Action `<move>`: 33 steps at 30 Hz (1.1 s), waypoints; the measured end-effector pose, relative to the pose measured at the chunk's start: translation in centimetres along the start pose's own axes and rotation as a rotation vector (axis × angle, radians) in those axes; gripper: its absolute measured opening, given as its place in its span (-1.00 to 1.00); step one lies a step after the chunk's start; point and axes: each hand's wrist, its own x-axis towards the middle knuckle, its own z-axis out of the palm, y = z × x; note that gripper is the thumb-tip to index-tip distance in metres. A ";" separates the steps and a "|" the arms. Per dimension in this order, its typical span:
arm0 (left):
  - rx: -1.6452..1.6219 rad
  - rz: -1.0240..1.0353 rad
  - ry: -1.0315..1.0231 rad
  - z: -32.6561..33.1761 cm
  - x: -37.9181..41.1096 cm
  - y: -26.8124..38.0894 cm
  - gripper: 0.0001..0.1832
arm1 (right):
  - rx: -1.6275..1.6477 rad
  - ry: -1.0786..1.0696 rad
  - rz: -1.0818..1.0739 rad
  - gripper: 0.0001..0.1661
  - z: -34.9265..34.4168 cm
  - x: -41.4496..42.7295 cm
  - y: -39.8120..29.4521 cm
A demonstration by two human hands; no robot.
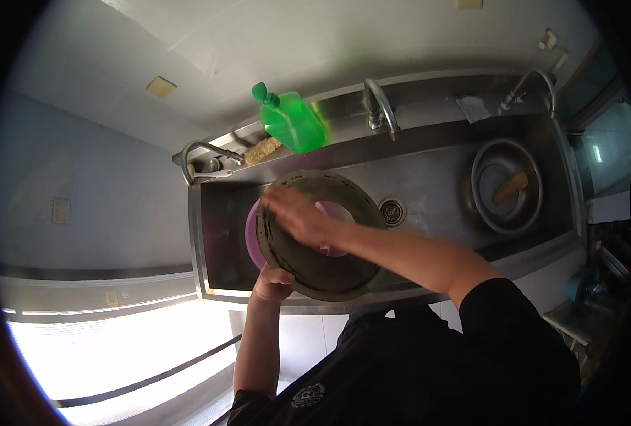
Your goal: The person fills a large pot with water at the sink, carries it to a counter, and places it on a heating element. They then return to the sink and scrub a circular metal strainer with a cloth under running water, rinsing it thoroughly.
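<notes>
A wide, dark ring-shaped disc (342, 277) with a round central hole is held over the left part of the stainless steel sink. My left hand (274, 283) grips its near left rim, thumb on top. Across the disc's upper left face lies my right hand (302, 218), blurred, with the fingers stretched out; whatever may be under the palm is hidden. Blackish marks run around the disc near its edge. Beneath it a pink basin (252, 234) shows at the left and through the hole.
A green translucent pump bottle (294, 122) and a loofah (262, 150) rest on the sink's back ledge. Several curved faucets, one at the middle (382, 104), rise there. Right of the disc is a drain (391, 212); farther right, a steel bowl (478, 197) holds another loofah piece (511, 187).
</notes>
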 end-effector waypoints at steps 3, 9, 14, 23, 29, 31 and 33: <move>0.007 0.022 0.088 -1.9 -0.2 -0.6 -0.26 | 0.104 -0.228 -0.031 -0.43 -1.0 -1.2 -6.8; 0.121 -0.018 -0.180 0.5 -0.8 0.5 -0.29 | -0.227 0.080 0.071 -0.51 -2.0 -0.1 2.8; 0.128 -0.063 -0.159 -0.7 -0.4 0.1 -0.26 | -0.229 0.152 0.124 -0.46 -0.4 -2.1 4.4; 0.110 0.035 -0.121 0.3 -1.5 0.3 -0.29 | -0.138 0.039 0.139 -0.52 -0.4 -1.2 4.2; 0.161 0.175 0.001 -0.2 -2.5 0.0 -0.32 | 0.004 0.044 0.636 -0.50 -1.8 -10.8 8.4; 0.181 0.228 0.052 -0.2 -2.5 -0.4 -0.30 | 0.125 0.037 0.850 -0.51 -0.1 -13.5 6.6; 0.209 0.282 0.092 -0.9 -2.3 -1.2 -0.25 | 0.341 0.128 1.094 -0.52 1.4 -15.0 3.7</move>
